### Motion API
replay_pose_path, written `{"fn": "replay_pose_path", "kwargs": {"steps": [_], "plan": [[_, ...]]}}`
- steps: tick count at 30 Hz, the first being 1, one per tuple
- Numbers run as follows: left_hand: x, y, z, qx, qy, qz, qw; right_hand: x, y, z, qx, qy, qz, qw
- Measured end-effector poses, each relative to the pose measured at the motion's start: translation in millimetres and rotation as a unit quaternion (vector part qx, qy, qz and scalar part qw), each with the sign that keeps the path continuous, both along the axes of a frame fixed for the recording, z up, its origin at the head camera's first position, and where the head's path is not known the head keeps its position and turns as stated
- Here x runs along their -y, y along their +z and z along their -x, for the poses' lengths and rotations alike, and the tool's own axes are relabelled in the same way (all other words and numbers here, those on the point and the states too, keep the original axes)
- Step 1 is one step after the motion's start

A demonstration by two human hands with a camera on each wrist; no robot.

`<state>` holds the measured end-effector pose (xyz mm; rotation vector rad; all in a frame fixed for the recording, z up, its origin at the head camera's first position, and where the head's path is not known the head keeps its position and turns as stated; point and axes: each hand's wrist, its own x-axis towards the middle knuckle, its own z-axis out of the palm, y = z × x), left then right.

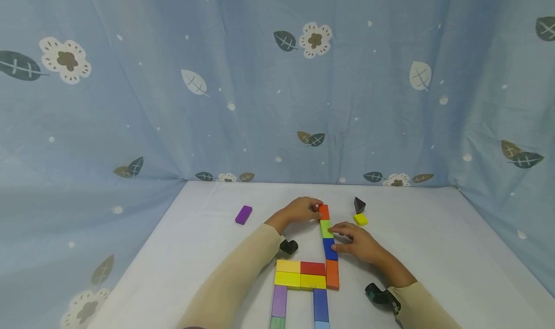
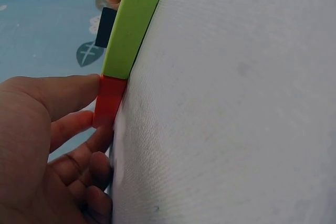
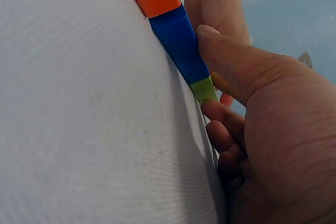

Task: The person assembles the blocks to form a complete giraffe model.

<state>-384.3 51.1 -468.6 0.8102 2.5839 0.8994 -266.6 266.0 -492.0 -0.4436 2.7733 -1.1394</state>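
In the head view, several flat blocks form a column running away from me. My left hand (image 1: 302, 209) pinches the red-orange block (image 1: 324, 212) at its far end, thumb and index finger at the block's edges. Below it lie a light green block (image 1: 326, 229), a blue block (image 1: 330, 249) and an orange block (image 1: 332, 274), end to end. My right hand (image 1: 360, 242) touches the column's right side, thumb (image 3: 210, 38) against the blue block and index finger against the green one. Its other fingers are loosely bent and hold nothing.
Yellow blocks (image 1: 287, 279) and a dark red block (image 1: 312, 268) adjoin the column's near end, with purple (image 1: 279, 301) and blue (image 1: 321, 305) blocks below. A purple block (image 1: 244, 215) lies left; a black wedge (image 1: 359, 205) and yellow piece (image 1: 360, 219) lie right.
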Motion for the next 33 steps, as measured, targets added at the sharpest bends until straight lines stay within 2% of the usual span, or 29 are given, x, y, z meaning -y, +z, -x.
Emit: {"fn": "replay_pose_path", "kwargs": {"steps": [16,27,33], "plan": [[0.9,-1.5,3.8,-0.024,-0.019,0.006,0.9995,1.0,2.7,1.4,0.004,-0.004,-0.006,1.0],[2.0,-3.6,5.0,-0.026,-0.014,0.003,0.9996,2.3,3.2,0.9,0.003,-0.003,-0.004,1.0],[1.0,-5.6,3.9,-0.012,-0.004,0.0,0.9999,1.8,1.4,-0.3,0.003,-0.003,-0.003,1.0]]}}
